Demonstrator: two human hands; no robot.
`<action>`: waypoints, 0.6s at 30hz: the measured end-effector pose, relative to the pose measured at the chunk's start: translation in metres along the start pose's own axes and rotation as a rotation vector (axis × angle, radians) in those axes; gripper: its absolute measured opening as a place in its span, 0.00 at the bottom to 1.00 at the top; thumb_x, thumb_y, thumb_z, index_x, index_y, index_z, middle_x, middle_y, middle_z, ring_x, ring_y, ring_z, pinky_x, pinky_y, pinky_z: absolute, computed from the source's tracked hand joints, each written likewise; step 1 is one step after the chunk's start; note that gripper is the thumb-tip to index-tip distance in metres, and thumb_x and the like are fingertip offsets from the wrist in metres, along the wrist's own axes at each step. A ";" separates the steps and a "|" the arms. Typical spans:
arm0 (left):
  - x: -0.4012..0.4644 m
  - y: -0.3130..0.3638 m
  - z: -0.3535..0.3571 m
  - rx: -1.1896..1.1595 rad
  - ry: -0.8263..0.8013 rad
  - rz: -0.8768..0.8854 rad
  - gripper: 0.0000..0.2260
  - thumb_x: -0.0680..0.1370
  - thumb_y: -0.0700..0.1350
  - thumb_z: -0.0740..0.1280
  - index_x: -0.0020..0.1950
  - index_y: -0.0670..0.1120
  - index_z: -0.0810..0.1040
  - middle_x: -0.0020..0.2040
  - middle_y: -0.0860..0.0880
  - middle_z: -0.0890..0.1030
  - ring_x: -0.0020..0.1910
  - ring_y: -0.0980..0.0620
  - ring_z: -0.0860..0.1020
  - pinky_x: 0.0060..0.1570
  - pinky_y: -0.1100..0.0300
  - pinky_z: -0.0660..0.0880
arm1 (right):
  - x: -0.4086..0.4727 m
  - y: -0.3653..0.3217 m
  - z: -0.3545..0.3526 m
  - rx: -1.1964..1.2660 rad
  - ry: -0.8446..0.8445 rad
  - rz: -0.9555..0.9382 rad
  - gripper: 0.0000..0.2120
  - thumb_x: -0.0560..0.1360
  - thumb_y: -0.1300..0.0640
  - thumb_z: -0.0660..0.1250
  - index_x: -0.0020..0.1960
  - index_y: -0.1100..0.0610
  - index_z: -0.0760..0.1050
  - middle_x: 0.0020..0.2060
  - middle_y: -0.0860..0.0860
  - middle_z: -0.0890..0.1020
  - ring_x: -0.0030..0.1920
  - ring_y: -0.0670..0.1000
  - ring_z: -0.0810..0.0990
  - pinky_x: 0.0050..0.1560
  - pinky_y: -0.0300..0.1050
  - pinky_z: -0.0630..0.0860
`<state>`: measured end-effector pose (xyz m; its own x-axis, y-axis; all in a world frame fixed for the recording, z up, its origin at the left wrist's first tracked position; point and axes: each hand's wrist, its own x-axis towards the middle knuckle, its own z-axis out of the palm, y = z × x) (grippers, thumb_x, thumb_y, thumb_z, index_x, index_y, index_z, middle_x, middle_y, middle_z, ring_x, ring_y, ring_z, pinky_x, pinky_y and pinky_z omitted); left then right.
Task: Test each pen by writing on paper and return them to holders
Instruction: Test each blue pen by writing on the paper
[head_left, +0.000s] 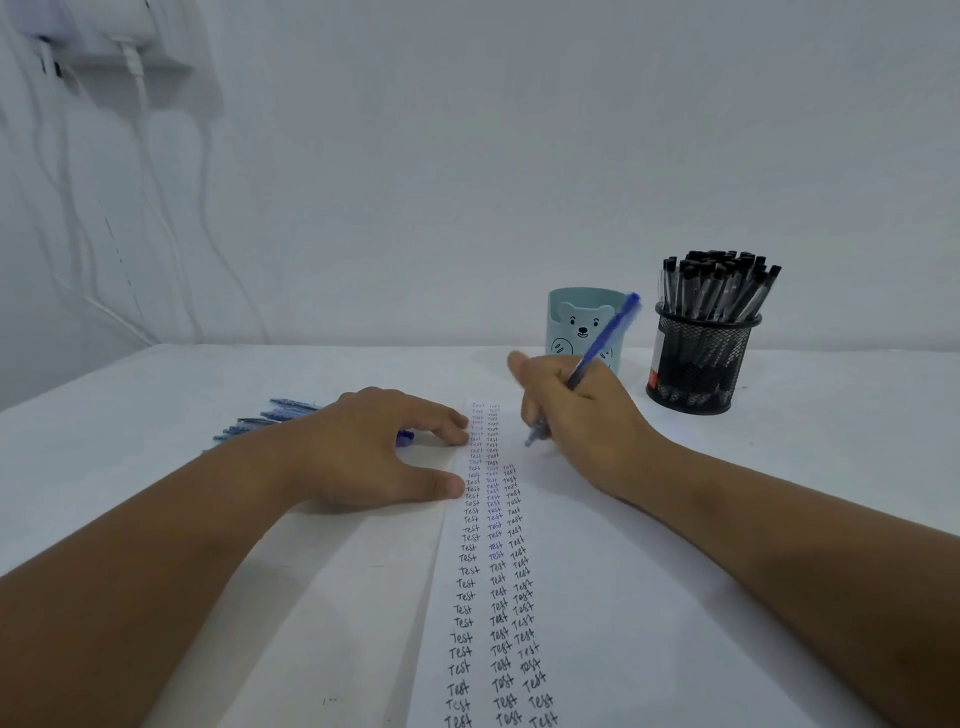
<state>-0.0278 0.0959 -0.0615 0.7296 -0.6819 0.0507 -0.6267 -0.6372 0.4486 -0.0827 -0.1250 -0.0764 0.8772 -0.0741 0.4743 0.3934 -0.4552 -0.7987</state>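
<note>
While right hand (576, 415) blurs, blue pen (597, 353) tip indistinct, loose pens (270, 418) half hidden

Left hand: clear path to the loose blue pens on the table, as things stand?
Probably yes. The left hand rests flat at the paper edge, holding nothing, and the blue pens lie just beyond it on the table, nothing between.

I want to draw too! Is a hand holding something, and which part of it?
Yes. The right hand grips a blue pen low on its barrel, near the writing tip. The left hand holds nothing; it rests flat, fingertips at the paper's edge.
</note>
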 end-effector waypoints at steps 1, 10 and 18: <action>0.000 -0.001 0.000 0.002 0.004 -0.003 0.21 0.68 0.64 0.77 0.60 0.67 0.80 0.64 0.76 0.72 0.69 0.67 0.70 0.74 0.56 0.65 | 0.000 0.000 0.000 0.008 0.014 -0.038 0.29 0.81 0.43 0.61 0.33 0.64 0.61 0.27 0.55 0.65 0.30 0.52 0.65 0.35 0.45 0.66; 0.002 -0.003 0.001 0.010 0.011 -0.008 0.20 0.68 0.65 0.76 0.58 0.68 0.79 0.64 0.77 0.72 0.69 0.69 0.69 0.74 0.57 0.65 | 0.001 -0.004 -0.009 -0.275 0.052 -0.230 0.13 0.78 0.37 0.57 0.53 0.45 0.70 0.24 0.52 0.74 0.26 0.54 0.71 0.32 0.50 0.72; 0.002 -0.005 0.002 0.001 0.024 0.003 0.25 0.61 0.72 0.73 0.56 0.71 0.79 0.63 0.78 0.72 0.68 0.69 0.69 0.74 0.57 0.65 | 0.005 0.002 -0.011 -0.495 -0.009 -0.274 0.11 0.84 0.54 0.59 0.52 0.58 0.77 0.37 0.50 0.78 0.41 0.55 0.76 0.43 0.49 0.71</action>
<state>-0.0234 0.0974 -0.0653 0.7342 -0.6749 0.0735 -0.6290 -0.6355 0.4477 -0.0808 -0.1361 -0.0719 0.7645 0.1118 0.6349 0.4327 -0.8190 -0.3768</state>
